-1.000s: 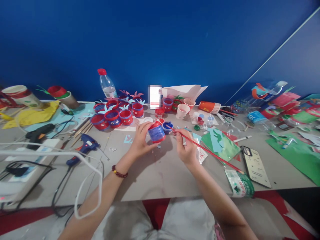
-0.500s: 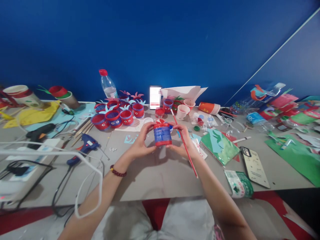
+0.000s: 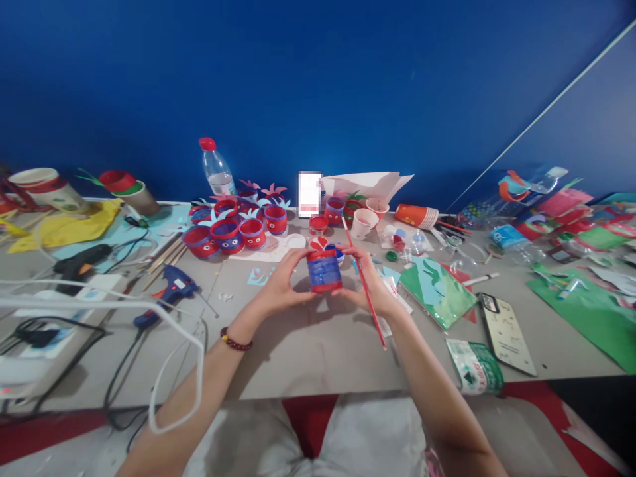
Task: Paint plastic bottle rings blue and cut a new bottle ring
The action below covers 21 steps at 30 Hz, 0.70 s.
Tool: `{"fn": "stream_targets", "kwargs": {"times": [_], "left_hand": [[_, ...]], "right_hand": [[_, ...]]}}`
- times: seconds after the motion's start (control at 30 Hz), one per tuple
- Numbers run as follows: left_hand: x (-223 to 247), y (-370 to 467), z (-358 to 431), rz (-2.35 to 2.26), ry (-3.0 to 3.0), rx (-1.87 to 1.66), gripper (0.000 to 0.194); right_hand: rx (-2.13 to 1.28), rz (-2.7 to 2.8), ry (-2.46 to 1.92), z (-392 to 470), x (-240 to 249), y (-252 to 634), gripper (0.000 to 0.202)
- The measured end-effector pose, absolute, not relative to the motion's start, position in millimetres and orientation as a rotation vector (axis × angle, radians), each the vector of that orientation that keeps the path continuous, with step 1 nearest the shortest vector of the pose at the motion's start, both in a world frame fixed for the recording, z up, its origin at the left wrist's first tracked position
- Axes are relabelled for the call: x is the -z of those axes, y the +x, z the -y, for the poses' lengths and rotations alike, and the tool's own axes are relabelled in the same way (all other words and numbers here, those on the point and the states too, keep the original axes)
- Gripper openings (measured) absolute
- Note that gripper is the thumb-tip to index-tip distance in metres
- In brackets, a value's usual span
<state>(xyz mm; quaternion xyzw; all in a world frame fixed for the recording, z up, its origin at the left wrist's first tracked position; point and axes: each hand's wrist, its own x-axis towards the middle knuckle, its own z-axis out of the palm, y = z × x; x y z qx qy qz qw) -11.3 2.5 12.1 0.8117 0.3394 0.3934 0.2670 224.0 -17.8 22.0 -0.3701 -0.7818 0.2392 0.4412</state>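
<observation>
A small cup (image 3: 324,270) painted blue with red rims stands upright between my two hands, just above the grey table (image 3: 318,351). My left hand (image 3: 281,283) grips its left side. My right hand (image 3: 366,281) touches its right side and also holds a thin red paintbrush (image 3: 364,285), which slants from upper left to lower right. Small open pots of red and blue paint (image 3: 318,225) sit just behind the cup.
A cluster of finished red-and-blue cups (image 3: 233,228) lies back left beside a water bottle (image 3: 214,169). A blue glue gun (image 3: 169,286) and cables lie at left. Green paper (image 3: 440,288), a phone (image 3: 507,328) and a stack of paper cups (image 3: 417,213) lie at right.
The cup went from tilted in my left hand to upright between both hands. My right hand swung the brush away from the paint pot and came against the cup.
</observation>
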Motion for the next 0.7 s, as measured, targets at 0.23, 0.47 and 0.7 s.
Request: {"fn": "stream_targets", "kwargs": {"times": [0.23, 0.47, 0.7], "left_hand": [[-4.4, -10.2, -8.2, -1.058, 2.404, -1.218, 0.069], [0.7, -11.3, -11.4, -1.142, 2.466, -1.211, 0.069], [0.4, -11.0, -11.5, -1.120, 2.514, -1.230, 0.071]], "right_hand": [[-0.736, 1.457, -0.873, 14.8, -17.5, 218.9, 0.029], [-0.910, 1.238, -0.868, 13.7, -18.0, 217.7, 0.025], [-0.891, 1.187, -0.924, 15.7, -15.9, 216.9, 0.026]]}}
